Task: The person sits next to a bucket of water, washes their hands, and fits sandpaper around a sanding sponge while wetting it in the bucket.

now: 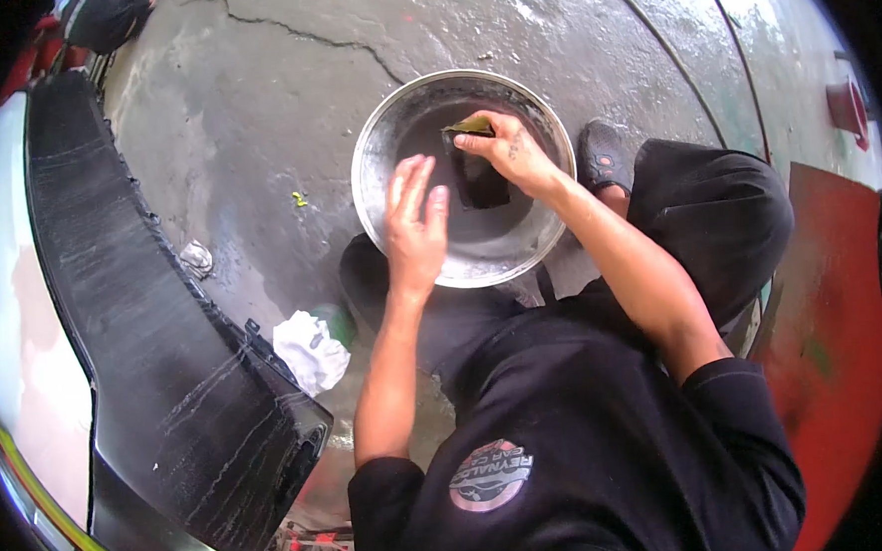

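Observation:
A round metal basin (366, 185) with murky grey water in it sits in front of my body. Over its right half, my right hand (504, 152) pinches a thin sheet of sandpaper (468, 128) with an olive-coloured face between thumb and fingers. Below that hand a dark rectangular patch shows in the basin; whether it is part of the sheet or a reflection is unclear. My left hand (418, 222) hovers at the basin's left side, its fingers stretched out and apart, with nothing in it.
A long black car bumper (164, 320) lies to the left, beside a white panel (24, 307). A crumpled white cloth (310, 352) lies near it. Hoses (663, 44) cross the wet concrete floor at upper right. A red panel (843, 324) is on the right.

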### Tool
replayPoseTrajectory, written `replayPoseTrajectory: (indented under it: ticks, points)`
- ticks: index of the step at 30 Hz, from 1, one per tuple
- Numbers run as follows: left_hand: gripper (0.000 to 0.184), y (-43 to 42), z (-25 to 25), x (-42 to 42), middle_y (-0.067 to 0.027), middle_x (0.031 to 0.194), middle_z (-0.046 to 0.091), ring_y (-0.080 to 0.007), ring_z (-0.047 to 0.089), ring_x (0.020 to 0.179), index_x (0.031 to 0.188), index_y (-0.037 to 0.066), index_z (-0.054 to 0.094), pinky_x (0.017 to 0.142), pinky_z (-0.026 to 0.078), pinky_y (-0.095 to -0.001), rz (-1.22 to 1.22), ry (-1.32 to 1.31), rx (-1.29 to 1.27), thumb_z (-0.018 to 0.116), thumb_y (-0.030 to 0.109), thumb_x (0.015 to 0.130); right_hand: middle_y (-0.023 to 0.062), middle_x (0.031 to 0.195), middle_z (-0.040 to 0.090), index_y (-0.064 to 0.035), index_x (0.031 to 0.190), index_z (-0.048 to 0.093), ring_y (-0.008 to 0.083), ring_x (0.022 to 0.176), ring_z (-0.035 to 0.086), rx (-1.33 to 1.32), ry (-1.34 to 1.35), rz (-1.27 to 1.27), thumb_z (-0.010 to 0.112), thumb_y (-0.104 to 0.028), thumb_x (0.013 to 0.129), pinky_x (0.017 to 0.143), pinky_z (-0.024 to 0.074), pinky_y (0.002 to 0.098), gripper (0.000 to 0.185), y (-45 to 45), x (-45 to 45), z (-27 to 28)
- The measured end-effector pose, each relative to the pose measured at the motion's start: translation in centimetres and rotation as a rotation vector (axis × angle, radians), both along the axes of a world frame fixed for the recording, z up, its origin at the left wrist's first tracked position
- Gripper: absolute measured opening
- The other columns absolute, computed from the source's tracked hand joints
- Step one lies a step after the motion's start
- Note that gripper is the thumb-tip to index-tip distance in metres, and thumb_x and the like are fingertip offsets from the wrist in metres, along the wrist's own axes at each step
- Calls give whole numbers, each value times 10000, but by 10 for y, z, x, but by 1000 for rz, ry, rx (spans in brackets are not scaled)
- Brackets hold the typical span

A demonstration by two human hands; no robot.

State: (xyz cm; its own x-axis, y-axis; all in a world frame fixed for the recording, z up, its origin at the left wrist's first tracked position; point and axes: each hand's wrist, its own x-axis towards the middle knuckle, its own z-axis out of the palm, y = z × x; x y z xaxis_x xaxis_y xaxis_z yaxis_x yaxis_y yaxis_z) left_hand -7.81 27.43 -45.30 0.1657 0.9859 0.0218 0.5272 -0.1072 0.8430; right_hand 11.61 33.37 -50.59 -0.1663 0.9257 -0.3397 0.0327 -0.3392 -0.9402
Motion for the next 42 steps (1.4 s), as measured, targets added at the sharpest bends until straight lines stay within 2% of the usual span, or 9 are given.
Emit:
replayPoseTrajectory:
  ticks: [3, 12, 19, 24, 29, 33, 36, 37, 42]
  points:
    - [699, -3, -18, 27, -289, 1466, 486, -388, 419, 1435, 1522, -34, 386, 1187, 331, -441, 72, 8, 38, 680, 315, 992, 105, 1181, 694, 45, 1317, 626, 166, 1089, 627, 101, 137, 124, 658, -256, 982, 983, 474, 316, 452, -10, -15, 9]
    - [293, 20, -34, -3, -96, 1072, 721, -168, 681, 960, 1247, -8, 619, 872, 542, -301, 399, -825, -291, 672, 84, 973, 79, 1097, 722, -6, 1302, 671, 140, 967, 661, -13, 455, 124, 684, -224, 977, 861, 530, 295, 392, -9, -5, 27]
    - [300, 8, -10, -1, -132, 1105, 707, -259, 724, 859, 1245, 25, 611, 755, 635, -428, 380, -1219, -545, 675, 149, 979, 104, 1104, 715, -16, 1342, 637, 179, 974, 673, 82, 82, 83, 642, -268, 1003, 849, 534, 334, 422, -19, -10, 11]
    - [272, -1, -35, 20, -47, 1065, 718, -188, 700, 852, 1195, 71, 663, 707, 575, -337, 389, -1067, -469, 739, 151, 947, 224, 1125, 656, -33, 1391, 573, 362, 1008, 661, 609, -196, 98, 514, 35, 894, 908, 517, 401, 505, -31, -32, 5]
    - [198, -1, -34, 14, -19, 1015, 705, -176, 673, 872, 1114, 85, 683, 666, 534, -340, 472, -1205, -519, 691, 235, 984, 105, 1206, 630, -32, 1490, 487, 127, 983, 573, 26, 155, 331, 511, -162, 1009, 891, 477, 294, 499, -35, -24, 30]
    - [256, 7, -33, 6, -28, 996, 694, -164, 652, 804, 1130, 55, 666, 644, 524, -337, 496, -1269, -541, 722, 243, 965, 116, 1449, 540, -6, 1577, 347, 176, 1325, 475, -65, 570, 305, 602, -215, 917, 1100, 369, 308, 738, -31, -12, 22]
    - [255, 17, -30, 26, -26, 919, 682, -132, 621, 712, 1095, 35, 658, 567, 497, -302, 612, -963, -306, 736, 233, 956, 129, 1496, 506, -8, 1579, 343, 210, 1389, 440, -76, 170, 400, 612, -249, 928, 1146, 340, 334, 744, -47, -15, -16]
    - [213, 18, -25, 27, -21, 872, 667, -107, 602, 676, 1049, 46, 675, 489, 445, -251, 585, -984, -292, 757, 203, 933, 127, 1490, 508, -11, 1574, 349, 210, 1379, 440, -45, 218, 378, 615, -343, 970, 1150, 337, 351, 739, -44, -26, 50]
    - [152, 3, -51, 31, -2, 856, 648, -81, 581, 692, 1006, 76, 706, 520, 413, -224, 487, -1044, -390, 777, 174, 915, 172, 1421, 576, -12, 1497, 461, 233, 1317, 523, 32, 70, 334, 569, -610, 980, 1110, 396, 370, 798, -37, -28, 17]
